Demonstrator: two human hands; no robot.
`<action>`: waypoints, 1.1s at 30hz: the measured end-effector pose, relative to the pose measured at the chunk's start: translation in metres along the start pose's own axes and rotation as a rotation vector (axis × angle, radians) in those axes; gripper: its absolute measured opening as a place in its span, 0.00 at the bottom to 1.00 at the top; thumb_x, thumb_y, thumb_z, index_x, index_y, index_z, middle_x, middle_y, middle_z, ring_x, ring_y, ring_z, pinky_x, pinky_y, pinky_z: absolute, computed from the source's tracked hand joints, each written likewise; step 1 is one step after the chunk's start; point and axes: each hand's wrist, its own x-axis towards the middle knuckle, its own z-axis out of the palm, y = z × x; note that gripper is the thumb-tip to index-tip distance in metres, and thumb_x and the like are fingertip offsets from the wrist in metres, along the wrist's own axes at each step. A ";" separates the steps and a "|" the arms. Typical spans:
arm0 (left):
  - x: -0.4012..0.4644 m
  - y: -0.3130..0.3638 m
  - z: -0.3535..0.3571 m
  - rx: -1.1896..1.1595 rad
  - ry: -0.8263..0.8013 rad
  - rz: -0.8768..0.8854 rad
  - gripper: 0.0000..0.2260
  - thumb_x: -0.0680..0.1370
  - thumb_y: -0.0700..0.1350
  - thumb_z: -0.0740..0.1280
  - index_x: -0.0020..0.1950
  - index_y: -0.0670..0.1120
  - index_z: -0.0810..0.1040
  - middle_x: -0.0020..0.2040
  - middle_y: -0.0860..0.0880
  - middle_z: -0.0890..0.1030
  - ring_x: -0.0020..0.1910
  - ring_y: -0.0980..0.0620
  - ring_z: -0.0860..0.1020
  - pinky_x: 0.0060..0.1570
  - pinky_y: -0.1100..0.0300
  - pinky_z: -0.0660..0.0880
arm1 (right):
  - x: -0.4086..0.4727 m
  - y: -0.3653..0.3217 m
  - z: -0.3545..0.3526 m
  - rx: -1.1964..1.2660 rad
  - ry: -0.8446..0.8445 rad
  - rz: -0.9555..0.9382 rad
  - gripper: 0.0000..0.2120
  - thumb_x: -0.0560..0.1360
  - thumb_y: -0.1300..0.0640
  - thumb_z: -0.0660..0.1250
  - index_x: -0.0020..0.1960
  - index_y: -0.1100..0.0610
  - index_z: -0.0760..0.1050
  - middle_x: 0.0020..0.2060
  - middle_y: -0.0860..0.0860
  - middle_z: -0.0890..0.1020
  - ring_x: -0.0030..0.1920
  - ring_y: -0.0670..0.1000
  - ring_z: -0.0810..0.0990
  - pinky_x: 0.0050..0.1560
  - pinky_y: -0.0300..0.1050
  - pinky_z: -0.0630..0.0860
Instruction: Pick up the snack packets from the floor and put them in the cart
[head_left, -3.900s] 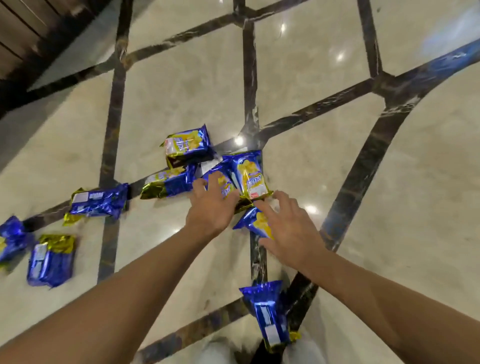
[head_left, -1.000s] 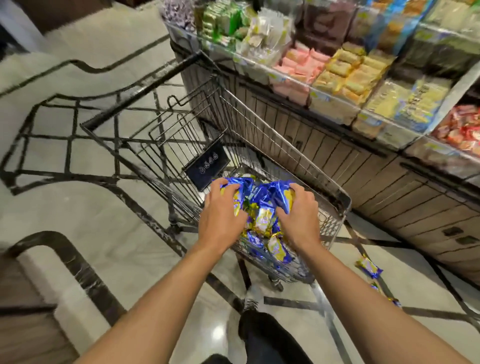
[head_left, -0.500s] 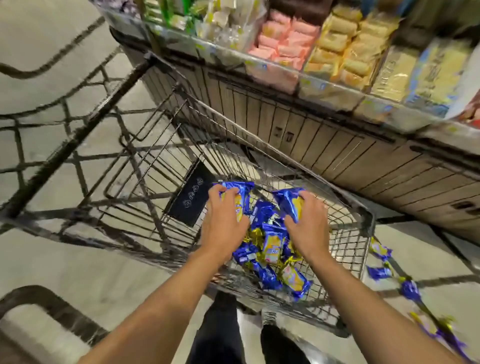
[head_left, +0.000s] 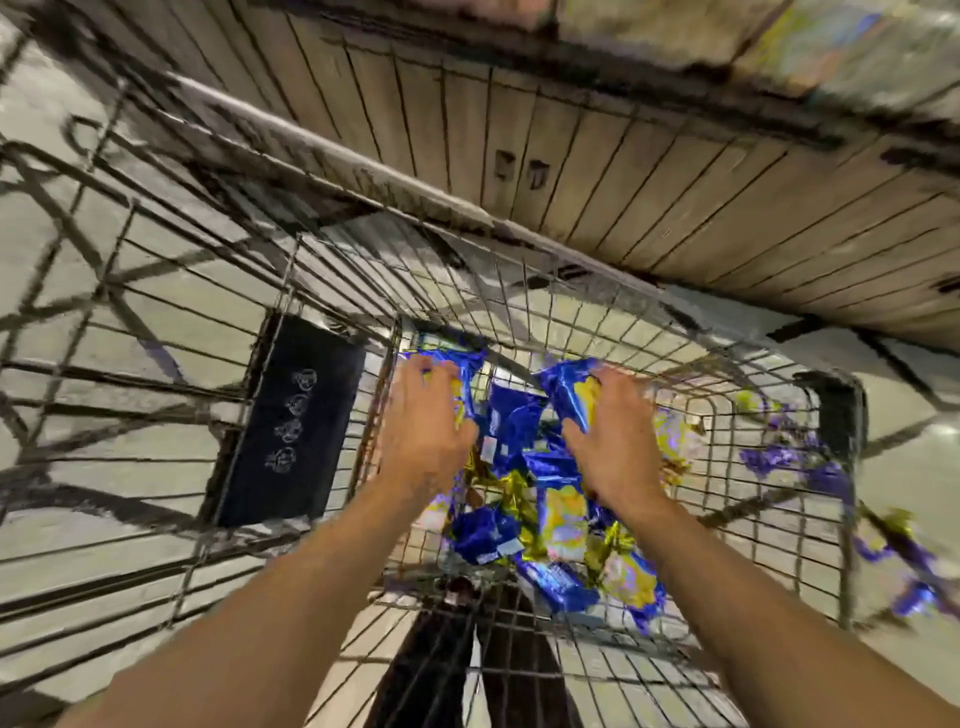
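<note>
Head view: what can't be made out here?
- Print on the snack packets: motion blur.
- Packets under the left hand and right hand: covered by the hands, count unclear.
- Packets on the floor right of the cart: smeared, partly cut off.
- Shelf goods: blurred, cropped at top.

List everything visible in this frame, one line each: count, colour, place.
snack packets: a heap, count unclear, blue and yellow, inside the cart
packets on the floor: several, blurred, blue and yellow, right of the cart
cart: one, grey wire, centre
child-seat flap: one, black, in the cart, left of the heap
cabinet: one, wood-panelled, beyond the cart
left hand: holds a packet over the heap
right hand: holds a packet over the heap
</note>
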 end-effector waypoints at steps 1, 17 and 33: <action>0.009 -0.001 0.009 0.018 -0.013 -0.004 0.25 0.71 0.46 0.70 0.66 0.47 0.68 0.67 0.44 0.63 0.65 0.41 0.67 0.64 0.45 0.69 | 0.007 0.004 0.010 -0.019 -0.012 0.008 0.33 0.70 0.52 0.73 0.71 0.57 0.63 0.64 0.56 0.71 0.63 0.59 0.70 0.61 0.55 0.71; 0.049 -0.012 0.057 0.138 -0.021 0.126 0.25 0.74 0.55 0.68 0.68 0.46 0.70 0.68 0.43 0.67 0.65 0.43 0.67 0.65 0.47 0.67 | 0.031 0.016 0.046 -0.021 0.005 0.088 0.29 0.72 0.46 0.68 0.70 0.51 0.66 0.66 0.53 0.67 0.65 0.58 0.66 0.63 0.57 0.67; -0.107 0.227 -0.078 0.273 0.033 0.617 0.19 0.72 0.49 0.70 0.59 0.44 0.71 0.56 0.42 0.74 0.54 0.39 0.73 0.54 0.45 0.72 | -0.132 0.042 -0.190 0.077 0.407 0.094 0.27 0.70 0.52 0.70 0.66 0.58 0.69 0.59 0.56 0.73 0.59 0.59 0.71 0.59 0.54 0.70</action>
